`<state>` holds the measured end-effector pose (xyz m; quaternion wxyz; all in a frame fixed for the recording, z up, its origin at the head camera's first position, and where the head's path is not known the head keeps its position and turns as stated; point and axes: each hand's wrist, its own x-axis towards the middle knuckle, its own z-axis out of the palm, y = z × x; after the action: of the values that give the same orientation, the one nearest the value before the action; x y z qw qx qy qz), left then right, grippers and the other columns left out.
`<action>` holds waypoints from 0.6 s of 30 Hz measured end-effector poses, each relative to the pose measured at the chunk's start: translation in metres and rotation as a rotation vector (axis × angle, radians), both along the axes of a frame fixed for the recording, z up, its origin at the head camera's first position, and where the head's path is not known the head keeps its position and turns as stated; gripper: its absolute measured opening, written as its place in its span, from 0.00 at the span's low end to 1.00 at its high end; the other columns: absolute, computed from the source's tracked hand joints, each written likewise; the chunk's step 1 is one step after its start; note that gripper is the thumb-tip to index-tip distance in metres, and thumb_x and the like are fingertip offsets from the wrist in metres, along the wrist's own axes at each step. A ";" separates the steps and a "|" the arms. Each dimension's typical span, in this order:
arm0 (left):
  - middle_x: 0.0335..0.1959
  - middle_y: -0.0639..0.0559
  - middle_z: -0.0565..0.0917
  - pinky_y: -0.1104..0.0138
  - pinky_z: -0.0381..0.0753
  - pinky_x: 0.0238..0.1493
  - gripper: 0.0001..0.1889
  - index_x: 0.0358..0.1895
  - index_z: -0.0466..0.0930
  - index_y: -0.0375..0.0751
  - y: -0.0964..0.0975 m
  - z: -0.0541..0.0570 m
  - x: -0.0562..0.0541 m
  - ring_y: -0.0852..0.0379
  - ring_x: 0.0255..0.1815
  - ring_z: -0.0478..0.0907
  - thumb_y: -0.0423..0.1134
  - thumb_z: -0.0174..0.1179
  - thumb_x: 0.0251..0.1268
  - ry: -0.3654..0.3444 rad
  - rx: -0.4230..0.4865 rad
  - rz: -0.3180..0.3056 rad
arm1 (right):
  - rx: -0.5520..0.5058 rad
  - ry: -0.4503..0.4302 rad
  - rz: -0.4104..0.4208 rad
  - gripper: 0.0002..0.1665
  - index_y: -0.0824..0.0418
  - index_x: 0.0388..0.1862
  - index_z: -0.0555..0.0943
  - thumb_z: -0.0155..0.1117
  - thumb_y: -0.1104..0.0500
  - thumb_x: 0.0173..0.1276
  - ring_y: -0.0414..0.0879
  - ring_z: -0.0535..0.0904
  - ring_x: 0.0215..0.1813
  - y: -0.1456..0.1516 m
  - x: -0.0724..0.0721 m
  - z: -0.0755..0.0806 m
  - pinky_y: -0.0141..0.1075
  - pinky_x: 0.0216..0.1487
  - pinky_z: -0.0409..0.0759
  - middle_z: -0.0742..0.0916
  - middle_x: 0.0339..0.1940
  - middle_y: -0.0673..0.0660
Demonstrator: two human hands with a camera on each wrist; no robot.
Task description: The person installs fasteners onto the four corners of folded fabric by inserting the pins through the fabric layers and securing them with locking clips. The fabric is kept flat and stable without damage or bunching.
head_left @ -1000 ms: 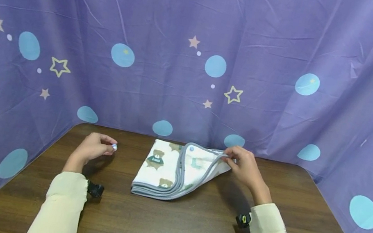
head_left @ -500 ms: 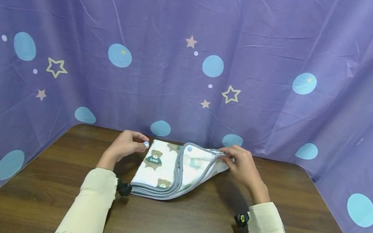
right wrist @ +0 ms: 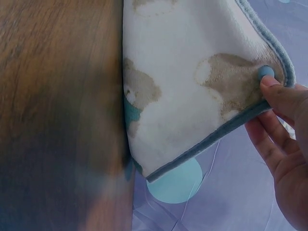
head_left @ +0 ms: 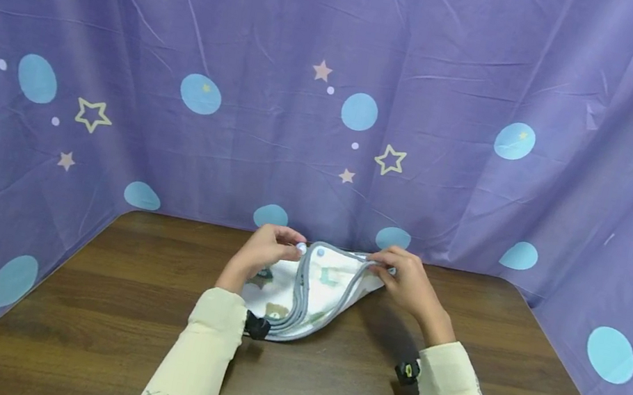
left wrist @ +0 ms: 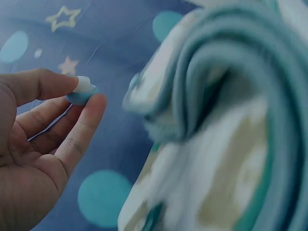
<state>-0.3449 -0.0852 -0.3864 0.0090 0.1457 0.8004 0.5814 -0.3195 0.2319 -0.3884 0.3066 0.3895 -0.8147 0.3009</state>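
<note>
A folded white baby blanket [head_left: 334, 278] with a teddy bear print and grey-blue edging lies at the back middle of the table. My right hand [head_left: 408, 283] pinches its right corner and lifts it; in the right wrist view the thumb lies by a blue snap button [right wrist: 266, 72] on that corner. Over the blanket's left part, my left hand [head_left: 263, 253] pinches a small round blue-and-white piece [left wrist: 83, 91] between thumb and fingertips. That piece is apart from the blanket in the left wrist view. Another blue snap button [head_left: 321, 253] shows on the turned-up layer.
The brown wooden table [head_left: 307, 394] reaches back to a purple curtain [head_left: 280, 113] with stars and dots, which also hangs at both sides. Each wrist wears a small black camera [head_left: 408, 372] on a strap.
My left hand has moved right with the small blue-and-white piece, from the bare table at left to over the blanket. My right hand keeps its pinch on the corner, almost still.
</note>
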 end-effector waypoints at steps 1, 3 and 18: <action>0.41 0.45 0.88 0.61 0.85 0.49 0.14 0.51 0.86 0.32 0.005 0.000 0.000 0.53 0.43 0.84 0.29 0.68 0.62 0.004 0.000 -0.007 | 0.001 -0.006 0.000 0.12 0.64 0.40 0.90 0.77 0.72 0.57 0.42 0.80 0.33 0.000 0.000 0.000 0.43 0.35 0.82 0.87 0.33 0.51; 0.42 0.45 0.88 0.63 0.85 0.48 0.14 0.51 0.86 0.32 0.016 -0.001 0.000 0.53 0.43 0.85 0.30 0.68 0.62 0.010 0.004 -0.019 | 0.000 -0.020 0.002 0.12 0.63 0.40 0.90 0.77 0.72 0.57 0.42 0.81 0.34 -0.001 0.001 0.001 0.44 0.36 0.83 0.87 0.33 0.51; 0.46 0.42 0.89 0.66 0.83 0.43 0.14 0.52 0.86 0.30 0.075 -0.010 0.005 0.52 0.45 0.86 0.27 0.69 0.63 0.130 0.102 -0.008 | 0.059 -0.052 0.027 0.12 0.60 0.39 0.89 0.76 0.72 0.58 0.42 0.81 0.36 -0.001 0.002 0.003 0.39 0.38 0.82 0.87 0.33 0.50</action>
<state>-0.3402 -0.0101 -0.3966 -0.0481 0.1864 0.7682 0.6106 -0.3177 0.2311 -0.3856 0.2697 0.4015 -0.8256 0.2906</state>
